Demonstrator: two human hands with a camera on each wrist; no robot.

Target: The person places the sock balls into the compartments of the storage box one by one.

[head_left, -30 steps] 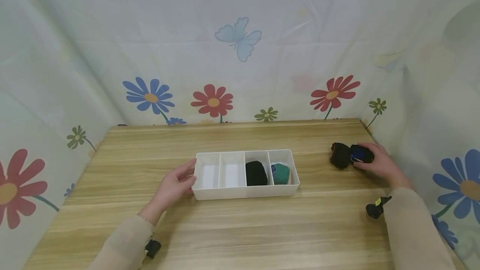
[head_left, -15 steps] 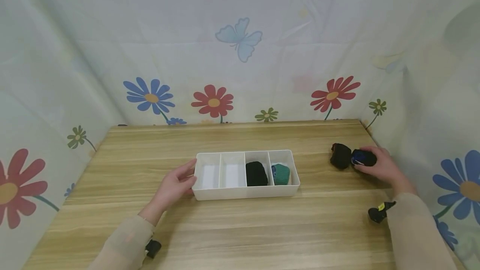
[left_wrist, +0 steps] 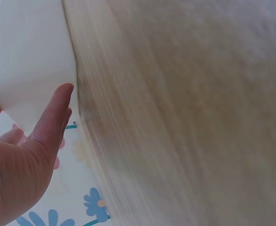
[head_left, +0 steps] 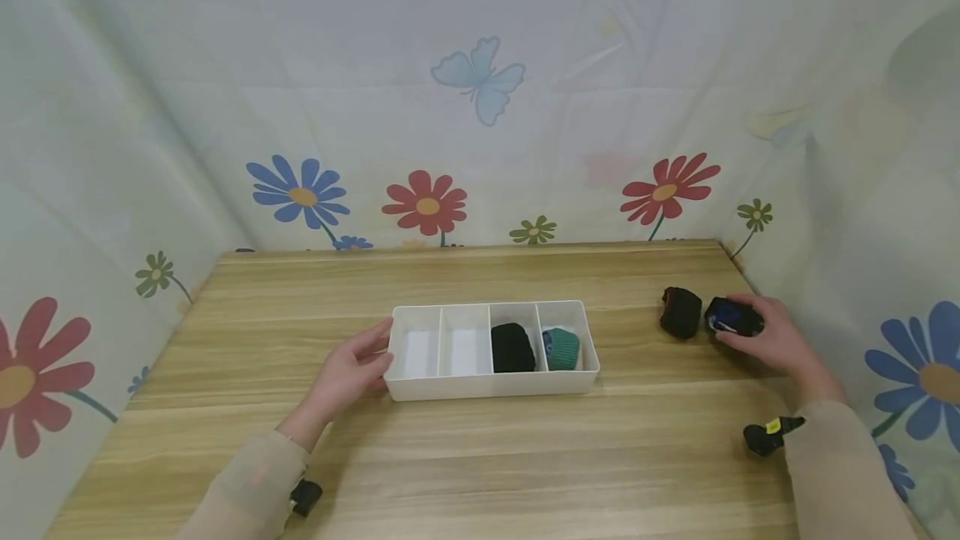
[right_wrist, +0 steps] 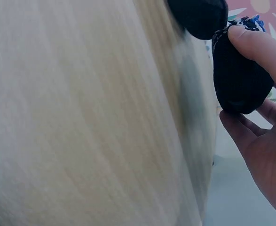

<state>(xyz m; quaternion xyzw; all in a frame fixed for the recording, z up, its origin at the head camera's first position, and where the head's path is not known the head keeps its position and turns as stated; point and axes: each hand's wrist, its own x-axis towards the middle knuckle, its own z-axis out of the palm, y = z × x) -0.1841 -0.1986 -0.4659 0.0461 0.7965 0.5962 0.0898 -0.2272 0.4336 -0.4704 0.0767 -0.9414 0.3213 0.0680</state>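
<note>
Left of centre, left hand (head_left: 345, 372) nearly straight-fingered against end of white box (head_left: 491, 386). Right of frame, dark bundle (head_left: 731, 317) gripped between thumb and fingers of right hand (head_left: 777, 343). Could knock neighbouring dark roll (head_left: 681, 313) if swung left too low. Under all, wood-grained surface (head_left: 480, 465); beyond, flower-printed cloth (head_left: 525, 165).

My left forearm (head_left: 243, 482) slants in from the lower left, and my left hand (head_left: 347, 372) stretches ahead with loosely extended fingers (head_left: 372, 335). My right forearm (head_left: 851, 473) angles inward from the lower right; my right hand (head_left: 780, 338) pinches firmly, thumb (right_wrist: 257, 46) facing the bent fingertips (right_wrist: 235, 126).
</note>
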